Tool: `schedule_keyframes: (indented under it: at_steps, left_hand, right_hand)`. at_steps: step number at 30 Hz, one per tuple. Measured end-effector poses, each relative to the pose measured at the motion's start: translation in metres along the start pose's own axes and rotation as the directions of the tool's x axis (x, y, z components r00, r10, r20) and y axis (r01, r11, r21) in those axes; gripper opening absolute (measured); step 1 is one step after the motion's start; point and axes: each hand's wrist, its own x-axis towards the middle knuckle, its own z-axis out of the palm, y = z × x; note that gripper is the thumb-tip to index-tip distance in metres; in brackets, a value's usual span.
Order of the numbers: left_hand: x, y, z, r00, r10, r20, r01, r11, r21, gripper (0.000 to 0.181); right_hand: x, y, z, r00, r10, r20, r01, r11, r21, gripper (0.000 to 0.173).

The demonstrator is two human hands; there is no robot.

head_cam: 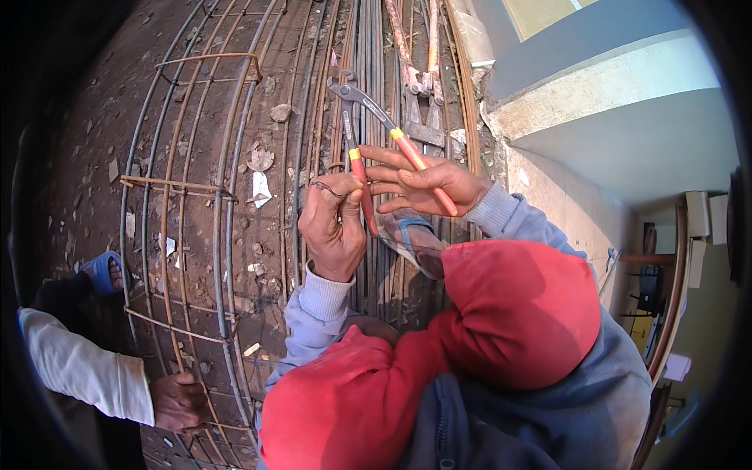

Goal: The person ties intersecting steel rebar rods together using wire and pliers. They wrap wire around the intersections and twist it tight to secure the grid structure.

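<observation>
My right hand (432, 185) holds one red-and-yellow handle of a pair of end-cutting nippers (358, 97), its thumb over that handle and its fingers stretched towards the other one. The nippers' jaws point away from me and the handles are spread apart. With fingers bent, my left hand (335, 226) pinches a thin dark piece of tie wire (326, 189) beside the other handle. To the left lies a rebar cage (220, 194) of long bars with square stirrups.
Long steel bars (367, 53) lie in a bundle ahead and below my hands. Large bolt cutters (424, 106) with worn orange handles rest on them. A co-worker's hand (179, 402) grips the cage at lower left. Stones and scraps litter the soil; a wall (587, 94) stands at right.
</observation>
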Motion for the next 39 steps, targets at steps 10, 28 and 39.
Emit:
schedule_keyframes:
  at_steps: [10,28,39]
  left_hand:
    - [0.018,0.040,-0.012,0.914,0.400,0.063,-0.383,0.904,-0.187,0.010]
    - [0.036,0.049,-0.106,0.555,0.546,-0.627,-0.393,0.837,0.381,0.026]
    - [0.043,0.016,-0.094,0.904,0.015,-0.427,0.106,0.960,0.258,0.024]
  right_hand:
    - [-0.006,-0.084,0.048,0.851,-0.525,0.017,0.499,0.798,-0.338,0.078]
    - [-0.036,-0.175,0.013,0.492,-0.729,-0.477,0.261,0.646,-0.717,0.029]
    - [0.104,-0.143,-0.130,0.802,-0.464,-0.376,-0.267,0.285,-0.921,0.069]
